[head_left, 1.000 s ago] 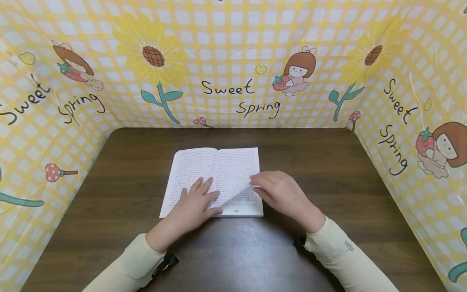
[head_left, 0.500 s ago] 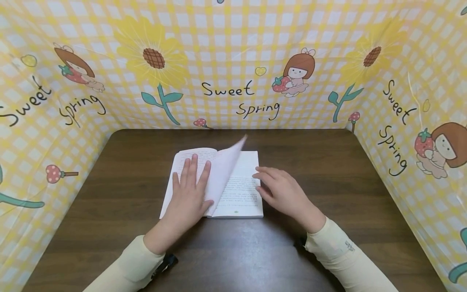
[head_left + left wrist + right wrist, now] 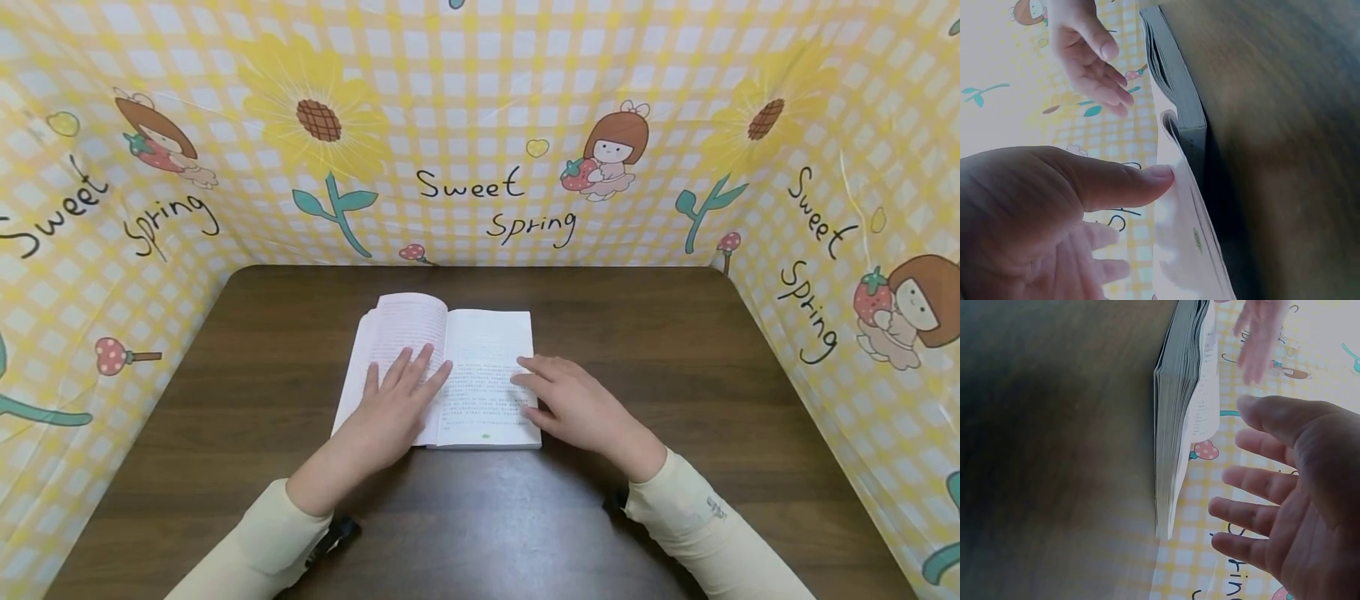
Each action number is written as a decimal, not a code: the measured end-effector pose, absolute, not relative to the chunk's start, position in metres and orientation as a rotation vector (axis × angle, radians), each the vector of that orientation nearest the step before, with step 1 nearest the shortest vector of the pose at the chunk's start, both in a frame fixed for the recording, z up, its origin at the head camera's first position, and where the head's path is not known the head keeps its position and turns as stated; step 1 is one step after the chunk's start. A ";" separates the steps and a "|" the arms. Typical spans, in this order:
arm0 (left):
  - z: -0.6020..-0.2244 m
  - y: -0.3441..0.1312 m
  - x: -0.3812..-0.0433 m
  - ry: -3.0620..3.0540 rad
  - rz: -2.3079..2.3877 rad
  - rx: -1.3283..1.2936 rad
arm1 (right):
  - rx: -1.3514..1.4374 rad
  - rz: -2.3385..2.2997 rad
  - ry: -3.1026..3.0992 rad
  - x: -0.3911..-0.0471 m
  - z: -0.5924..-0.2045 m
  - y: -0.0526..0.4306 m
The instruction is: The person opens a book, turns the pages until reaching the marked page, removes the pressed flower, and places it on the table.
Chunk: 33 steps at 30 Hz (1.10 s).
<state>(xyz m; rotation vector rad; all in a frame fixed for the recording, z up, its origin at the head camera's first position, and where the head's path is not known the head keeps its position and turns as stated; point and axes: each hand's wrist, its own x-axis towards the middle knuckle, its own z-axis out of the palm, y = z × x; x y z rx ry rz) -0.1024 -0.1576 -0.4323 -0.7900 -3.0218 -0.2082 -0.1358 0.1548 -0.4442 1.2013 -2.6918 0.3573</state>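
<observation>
An open book (image 3: 483, 342) with printed pages lies on the brown table, its spine running away from me. Over the left-hand page, my left hand (image 3: 382, 412) has its fingers spread and straight. In the left wrist view its thumb (image 3: 1129, 184) meets the page near the bottom edge, while the other fingers appear raised. My right hand (image 3: 581, 404) hovers at the book's right edge, fingertips over the right-hand page. The right wrist view shows that hand (image 3: 1310, 494) with loosely extended fingers, apart from the thick page block (image 3: 1175, 444), holding nothing.
Yellow checked cloth (image 3: 480, 100) with cartoon prints walls in the table's back and both sides. The dark wooden table top (image 3: 480, 517) extends around the book. A black strap device (image 3: 333, 537) sits under the left sleeve cuff.
A page has turned from the right side over to the left. My right hand let go of its corner; my left hand slid up the left page, then back down.
</observation>
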 end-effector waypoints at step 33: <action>-0.440 -0.168 -0.114 -3.406 -0.388 -0.675 | 1.369 0.317 -3.026 -0.131 -0.455 0.153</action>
